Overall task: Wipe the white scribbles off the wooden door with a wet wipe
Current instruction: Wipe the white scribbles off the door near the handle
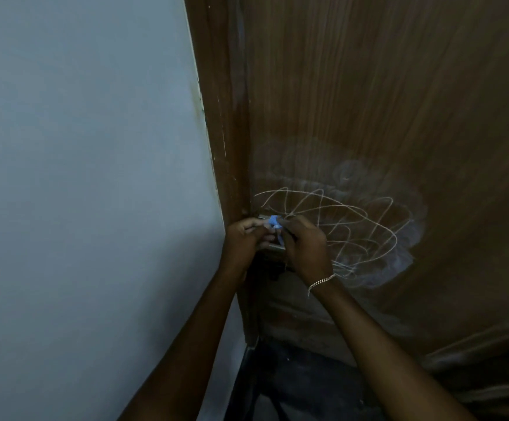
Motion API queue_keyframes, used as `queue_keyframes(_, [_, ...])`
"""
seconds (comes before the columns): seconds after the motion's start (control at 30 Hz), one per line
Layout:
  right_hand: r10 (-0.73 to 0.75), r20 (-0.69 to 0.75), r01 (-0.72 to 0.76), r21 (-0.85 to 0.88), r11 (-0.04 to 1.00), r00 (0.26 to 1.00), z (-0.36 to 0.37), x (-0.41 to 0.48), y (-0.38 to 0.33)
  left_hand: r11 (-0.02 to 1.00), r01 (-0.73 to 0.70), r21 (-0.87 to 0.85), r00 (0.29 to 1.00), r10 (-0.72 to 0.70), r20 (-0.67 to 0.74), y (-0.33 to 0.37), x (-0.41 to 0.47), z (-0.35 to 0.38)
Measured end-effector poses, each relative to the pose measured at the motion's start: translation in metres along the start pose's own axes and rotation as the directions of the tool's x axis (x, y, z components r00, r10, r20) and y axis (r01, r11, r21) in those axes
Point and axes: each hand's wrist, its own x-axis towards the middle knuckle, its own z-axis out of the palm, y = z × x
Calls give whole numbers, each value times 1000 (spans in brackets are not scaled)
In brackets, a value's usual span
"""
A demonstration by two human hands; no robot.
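Note:
A brown wooden door [399, 86] fills the right side of the view. White looping scribbles [356, 229] cover its lower middle, with pale smeared haze around and above them. Both hands meet at the door's left edge, just left of the scribbles. My left hand [245, 238] and my right hand [305, 244] pinch a small bunched blue wet wipe [275, 222] between their fingertips. The wipe is held in front of a metal fitting on the door, mostly hidden by the hands. A chain bracelet circles my right wrist.
A pale grey wall [80, 177] takes up the left half. The brown door frame [223, 132] runs between wall and door. Dark floor [302, 387] lies below, near the door's bottom edge.

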Motion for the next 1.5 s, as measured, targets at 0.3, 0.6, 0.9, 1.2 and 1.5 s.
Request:
queue_keyframes(0.3, [-107,-20,92,-368,925,994,34,70,4,996,17,-91,997,-25,-78,4,2,-15])
queue_keyframes(0.6, [-110,-71,67,-446,892,991,41,70,6,996,-3,-88,995,-5,-97,6,7,-23])
queue_keyframes(0.9, [-105,-128,42,-419,907,986,37,63,14,996,-16,-88,997,9,-82,6,14,-20])
queue_keyframes(1.2, [-75,-122,16,-429,903,990,24,51,24,997,-5,-82,996,-2,-86,9,20,-18])
queue_keyframes(1.5, [-24,-151,-36,-381,924,988,6,50,20,997,-47,-53,998,44,-47,10,21,-8])
